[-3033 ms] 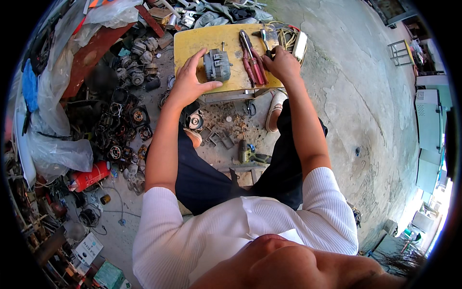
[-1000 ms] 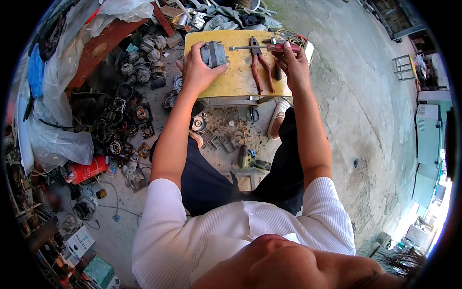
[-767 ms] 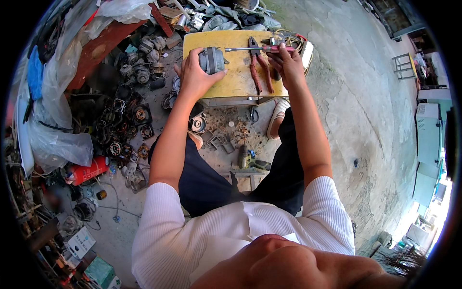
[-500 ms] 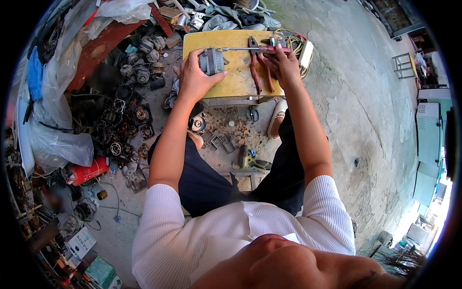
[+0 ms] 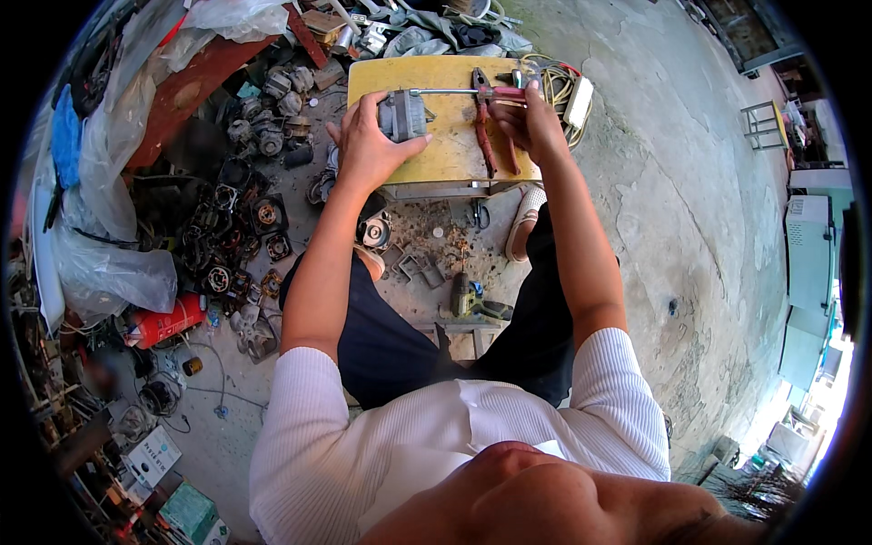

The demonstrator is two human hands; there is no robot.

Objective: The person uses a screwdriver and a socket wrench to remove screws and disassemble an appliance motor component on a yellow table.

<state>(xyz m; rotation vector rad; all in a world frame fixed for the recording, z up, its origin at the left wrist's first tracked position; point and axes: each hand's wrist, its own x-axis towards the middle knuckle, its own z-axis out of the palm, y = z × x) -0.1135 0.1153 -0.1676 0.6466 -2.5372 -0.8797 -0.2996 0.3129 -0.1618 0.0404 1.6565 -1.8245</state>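
Shirt [image 5: 454, 409]: white, ribbed, seen nearest; 2 bare forearms are extended from its sleeves toward the far side.
Trousers [image 5: 386, 341]: dark, with the knees spread apart.
Red case [image 5: 168, 320]: set at the left, partly overlapped by clear plastic sheeting [image 5: 118, 277].
Drill [image 5: 469, 300]: green and black, laid on the concrete floor [image 5: 699, 263] between the legs.
Metal pieces [image 5: 421, 270]: grey and angular, scattered just beyond the drill and to its left.
Heap of parts [image 5: 218, 218]: dark and grey, spread across the floor to the left of the yellow surface [image 5: 445, 165].
Left hand [image 5: 368, 145]: wrapped around the grey motor [image 5: 404, 116], with the thumb placed on its near side.
Right hand [image 5: 536, 129]: closed around the handle of the screwdriver [image 5: 502, 94].
Motor: held over the left part of the surface; whether any weight is borne by the surface cannot be told.
Pliers [image 5: 483, 136]: red-handled, laid right of the motor, with the jaws pointed far; 1 handle is partly covered by the right hand.
Screwdriver: aimed left across the pliers, with its tip brought to the motor's far side; exact contact cannot be made out.
Cable [image 5: 561, 84]: pale, coiled beyond the right hand, beside a white block [image 5: 579, 103].
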